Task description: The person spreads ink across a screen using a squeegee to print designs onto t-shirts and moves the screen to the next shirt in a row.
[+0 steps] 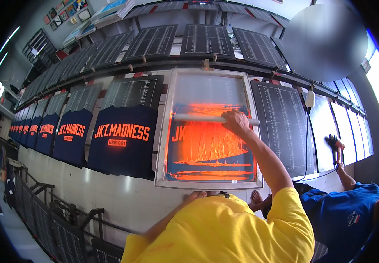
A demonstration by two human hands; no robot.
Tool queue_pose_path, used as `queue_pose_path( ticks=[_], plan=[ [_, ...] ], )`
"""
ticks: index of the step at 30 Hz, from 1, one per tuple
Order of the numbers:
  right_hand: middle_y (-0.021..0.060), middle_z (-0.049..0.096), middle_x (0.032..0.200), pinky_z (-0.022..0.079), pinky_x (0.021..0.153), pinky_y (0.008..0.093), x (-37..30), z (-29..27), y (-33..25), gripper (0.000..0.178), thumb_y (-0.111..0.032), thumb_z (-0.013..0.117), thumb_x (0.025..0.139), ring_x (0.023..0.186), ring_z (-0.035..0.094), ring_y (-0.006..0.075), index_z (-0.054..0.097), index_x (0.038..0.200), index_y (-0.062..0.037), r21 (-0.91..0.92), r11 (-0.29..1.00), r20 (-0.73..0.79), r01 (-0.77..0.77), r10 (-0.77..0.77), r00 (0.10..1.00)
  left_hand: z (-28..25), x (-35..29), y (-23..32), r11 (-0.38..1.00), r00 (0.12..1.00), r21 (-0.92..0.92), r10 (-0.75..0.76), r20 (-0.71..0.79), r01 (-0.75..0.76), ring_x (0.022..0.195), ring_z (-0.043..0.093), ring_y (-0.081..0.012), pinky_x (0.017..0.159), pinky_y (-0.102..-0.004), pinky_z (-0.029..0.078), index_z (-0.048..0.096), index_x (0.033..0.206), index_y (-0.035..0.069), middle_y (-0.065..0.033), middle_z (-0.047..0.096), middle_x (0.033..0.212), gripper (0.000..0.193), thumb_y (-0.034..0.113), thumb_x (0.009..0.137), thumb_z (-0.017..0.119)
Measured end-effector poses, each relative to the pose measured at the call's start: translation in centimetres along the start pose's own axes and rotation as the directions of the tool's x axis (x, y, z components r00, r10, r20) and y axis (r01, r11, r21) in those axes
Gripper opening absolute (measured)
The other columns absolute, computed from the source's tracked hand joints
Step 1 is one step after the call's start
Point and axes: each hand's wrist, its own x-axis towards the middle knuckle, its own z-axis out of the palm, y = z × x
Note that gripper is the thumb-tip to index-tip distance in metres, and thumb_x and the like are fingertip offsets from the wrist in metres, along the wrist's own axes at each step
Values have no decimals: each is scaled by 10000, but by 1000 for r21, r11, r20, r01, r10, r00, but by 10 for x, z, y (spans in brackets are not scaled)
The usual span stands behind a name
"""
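My right hand [237, 123] is closed around the right part of a pale, bar-shaped squeegee [198, 118]. The squeegee lies across a screen-printing frame [159, 151], on its mesh. Bright orange ink [211, 147] spreads over the mesh on the near side of the bar, with streaks toward the near edge. Dark fabric and orange lettering show through the mesh. My left hand [197, 195] is low, close to the frame's near edge; its fingers are partly hidden, so its grip is unclear.
Navy shirts with orange print [121, 142] lie on boards in a row to the left. A bare black board [281, 127] stands right of the frame. At right, a person in a blue shirt [347, 210] holds an orange heat gun [338, 147]; its cable [308, 140] hangs nearby.
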Motion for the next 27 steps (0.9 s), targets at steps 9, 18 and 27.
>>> queue_pose_path(
  ticks=[9, 18, 27],
  plan=[
    [71, 670, 840, 533, 739, 448, -28, -12, -20, 185, -202, 709, 720, 858, 653, 294, 650, 874, -117, 4, 999, 115, -52, 52, 992, -1, 4, -1, 999, 999, 15, -36, 25, 36, 660, 386, -81, 632, -264, 353, 481, 815, 94, 39, 412, 714, 395, 402, 1047, 400],
    [42, 603, 894, 478, 803, 381, -170, -23, -108, 193, -116, 644, 719, 942, 577, 237, 601, 906, -92, 18, 999, 62, 37, -38, 997, -4, 7, -2, 998, 997, 5, -58, 41, 58, 661, 385, -81, 637, -260, 353, 478, 812, 96, 39, 410, 714, 395, 403, 1048, 399],
    [34, 599, 907, 476, 815, 384, -165, -24, -102, 258, -134, 703, 685, 942, 575, 230, 593, 915, -96, 40, 999, 93, 18, -21, 995, -14, 6, 10, 992, 986, -51, -112, 121, 119, 679, 389, -82, 650, -244, 359, 464, 816, 112, 45, 401, 724, 385, 428, 1033, 429]
  ],
)
